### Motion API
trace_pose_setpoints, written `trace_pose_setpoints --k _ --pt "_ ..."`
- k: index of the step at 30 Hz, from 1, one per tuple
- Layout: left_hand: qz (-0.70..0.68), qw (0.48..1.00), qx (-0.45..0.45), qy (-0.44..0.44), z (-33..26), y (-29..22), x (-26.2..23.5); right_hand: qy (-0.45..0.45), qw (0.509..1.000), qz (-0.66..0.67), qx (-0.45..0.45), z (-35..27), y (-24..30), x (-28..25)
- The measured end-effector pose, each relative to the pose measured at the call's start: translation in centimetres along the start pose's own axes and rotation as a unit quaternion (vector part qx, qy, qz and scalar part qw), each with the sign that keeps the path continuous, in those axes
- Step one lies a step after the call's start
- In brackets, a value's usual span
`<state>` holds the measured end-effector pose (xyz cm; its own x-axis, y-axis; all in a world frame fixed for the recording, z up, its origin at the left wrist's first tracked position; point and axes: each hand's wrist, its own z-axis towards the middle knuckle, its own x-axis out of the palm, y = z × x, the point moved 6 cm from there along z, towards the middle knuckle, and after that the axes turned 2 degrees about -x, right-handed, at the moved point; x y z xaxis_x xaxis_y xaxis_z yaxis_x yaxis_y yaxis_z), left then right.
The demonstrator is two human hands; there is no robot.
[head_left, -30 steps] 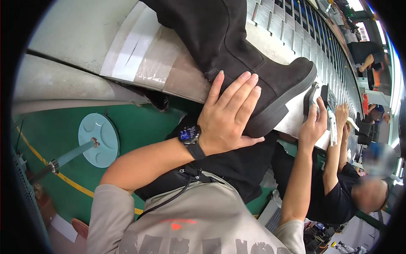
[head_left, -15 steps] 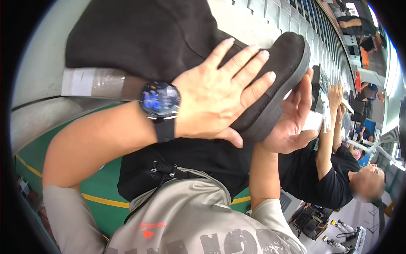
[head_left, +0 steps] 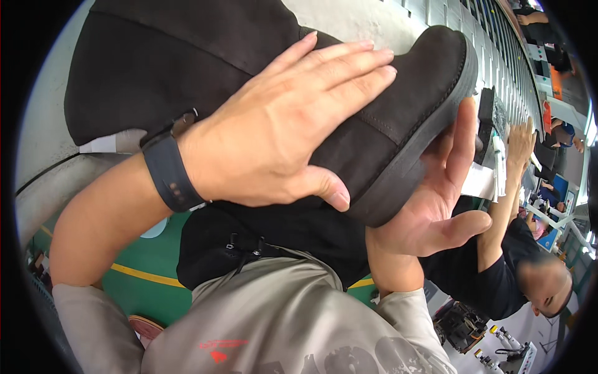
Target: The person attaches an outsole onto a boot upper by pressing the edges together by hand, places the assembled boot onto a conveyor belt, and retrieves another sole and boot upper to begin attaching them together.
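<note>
Filling the upper frame, the dark boot (head_left: 205, 62) now looms closer; left hand (head_left: 280, 124) lies wide-spread on it, right hand (head_left: 436, 199) cups its sole, open.

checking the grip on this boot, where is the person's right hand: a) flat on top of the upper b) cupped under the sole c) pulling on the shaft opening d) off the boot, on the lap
b: the right hand lies palm-up against the sole of the dark suede boot, while the left hand, the one with the wrist band, lies flat on the upper.
</note>
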<state>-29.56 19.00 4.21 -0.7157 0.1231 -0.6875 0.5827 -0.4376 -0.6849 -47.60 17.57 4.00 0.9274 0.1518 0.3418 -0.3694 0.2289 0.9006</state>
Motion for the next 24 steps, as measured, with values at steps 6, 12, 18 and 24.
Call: trace_pose_setpoints --k 6,12,18,24 --pt "-0.048 0.999 -0.001 -0.022 0.3 -0.8 0.0 0.070 0.946 -0.309 -0.063 0.0 1.2 0.3" --pt "0.036 0.998 0.041 -0.037 0.2 -0.2 0.9 0.105 0.856 -0.482 -0.154 1.5 2.1 0.8" --pt "0.059 0.995 0.074 -0.015 0.9 0.5 1.6 0.008 0.988 -0.153 -0.032 1.9 0.9 -2.6" --pt "0.091 0.993 0.062 -0.030 -0.3 -1.1 1.3 0.005 0.965 -0.246 -0.088 2.3 1.5 -2.2"
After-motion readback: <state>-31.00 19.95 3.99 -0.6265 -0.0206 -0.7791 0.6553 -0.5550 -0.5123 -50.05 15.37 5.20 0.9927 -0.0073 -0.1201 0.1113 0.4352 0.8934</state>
